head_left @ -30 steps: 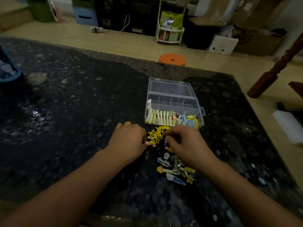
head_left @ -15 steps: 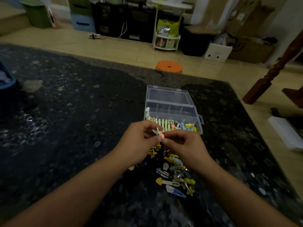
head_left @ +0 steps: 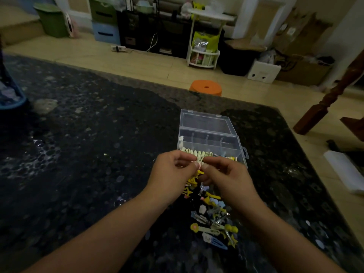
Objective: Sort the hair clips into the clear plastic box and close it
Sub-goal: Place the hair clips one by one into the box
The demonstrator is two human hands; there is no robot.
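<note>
Partly sorted: a row of clips already in the open clear box (head_left: 211,138). Both hands, left (head_left: 173,172) and right (head_left: 226,176), pinching one pale clip (head_left: 199,160) just before it. A loose pile (head_left: 212,217) left on the counter (head_left: 88,144), lid unclosed.

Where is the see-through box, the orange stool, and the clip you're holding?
clear box (head_left: 241,149): head view, right wall.
orange stool (head_left: 205,89): head view, seat top.
held clip (head_left: 200,160): head view, its middle.

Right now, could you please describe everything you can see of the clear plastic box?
The clear plastic box sits on the dark speckled table, beyond both hands. It is transparent, with its hinged lid open and lying back. Dividers split the inside into compartments; the far ones look empty, while pale hair clips line the near row.
</note>
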